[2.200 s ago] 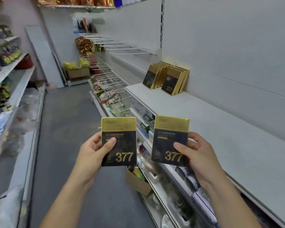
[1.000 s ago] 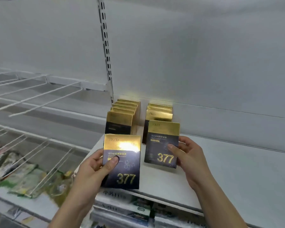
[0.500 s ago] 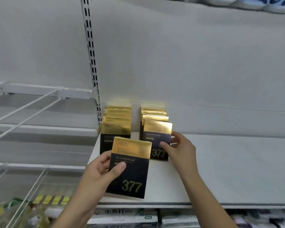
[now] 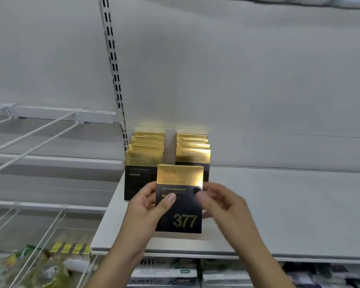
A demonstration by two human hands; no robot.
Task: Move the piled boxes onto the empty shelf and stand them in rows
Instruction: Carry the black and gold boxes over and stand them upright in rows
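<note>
Here, the left hand (image 4: 146, 206) grips a black-and-gold box (image 4: 183, 204) upright near the front of the shelf (image 4: 289, 215), ahead of two rows (image 4: 143, 163); the blurred right hand (image 4: 222, 202) sits at its right edge, its grip impossible to tell.

Glossy gold-and-black cardboard box (image 4: 180, 196), matt shelf (image 4: 279, 215)

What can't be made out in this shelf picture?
Head view.
Right hand: motion-blurred; grip on the held box unclear.
Right row: front box's lower half hidden behind the held box.
Rear boxes: only gold tops show.
Goods under the shelf: blurred, cut by bottom edge.
</note>
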